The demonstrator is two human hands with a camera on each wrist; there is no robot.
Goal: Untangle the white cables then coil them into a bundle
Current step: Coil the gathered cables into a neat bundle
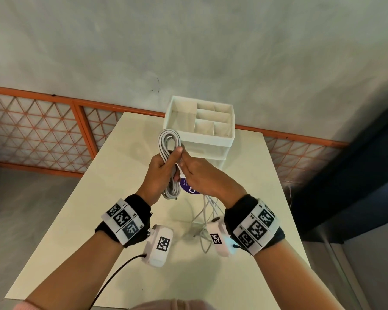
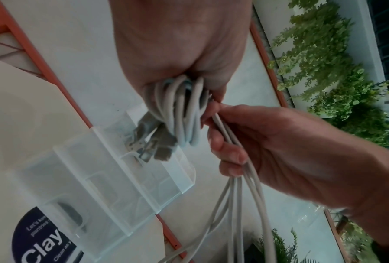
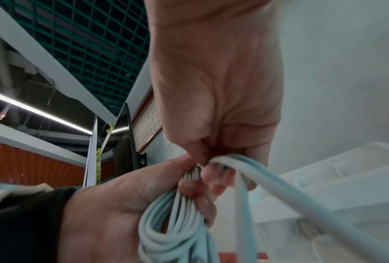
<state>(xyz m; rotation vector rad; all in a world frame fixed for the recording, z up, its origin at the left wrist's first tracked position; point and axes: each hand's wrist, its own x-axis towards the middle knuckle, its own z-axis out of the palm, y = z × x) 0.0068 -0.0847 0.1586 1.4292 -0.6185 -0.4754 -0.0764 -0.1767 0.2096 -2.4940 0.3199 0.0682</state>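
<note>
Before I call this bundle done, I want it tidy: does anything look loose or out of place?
Yes. The left hand grips a neat coil, but several white cable strands hang uncoiled from the right hand to a loose heap on the table. Plug ends stick out of the coil.

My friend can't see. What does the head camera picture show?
Two hands hold white cables above a pale table: the left hand grips a coiled bundle, the right hand holds loose strands. A white organizer box stands behind.

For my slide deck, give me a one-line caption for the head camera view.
Left hand grips the coiled white cables while the right hand feeds loose strands beside an organizer.
</note>
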